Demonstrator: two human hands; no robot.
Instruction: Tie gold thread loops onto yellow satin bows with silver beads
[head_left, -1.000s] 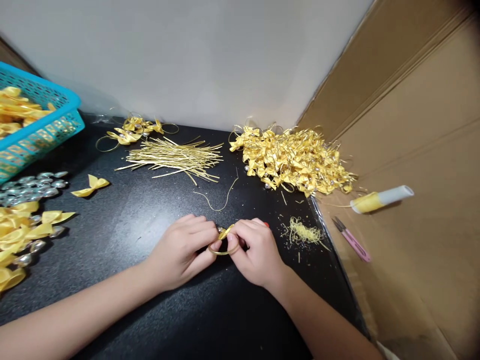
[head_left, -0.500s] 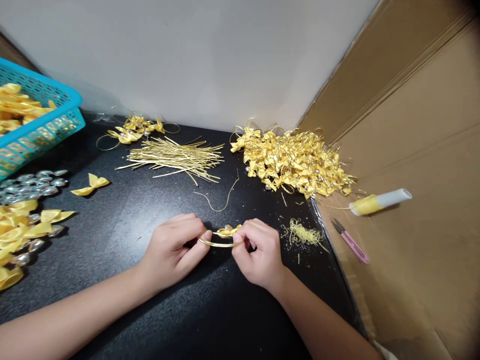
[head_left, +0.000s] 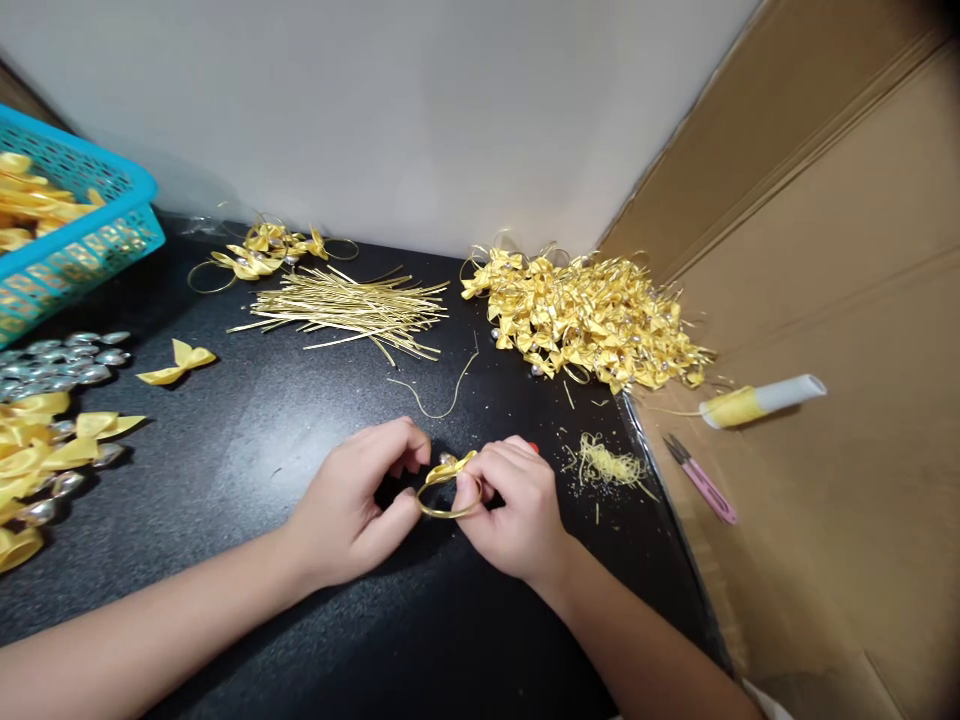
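1. Pinching the gold ring (head_left: 448,514), your right hand (head_left: 517,512) partly covers its yellow bow (head_left: 442,473).
2. Your left hand (head_left: 358,500) gapes beside it, thumb at the rim.
3. Beyond lie a thread (head_left: 452,403) and gold strips (head_left: 352,312).

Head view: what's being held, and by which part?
Right hand pinches a gold ring by its right side; left hand, fingers parted, may touch it.

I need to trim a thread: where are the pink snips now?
The pink snips lie at right in the head view, on brown cardboard beside the black table, below the thread spool, right of the clippings.
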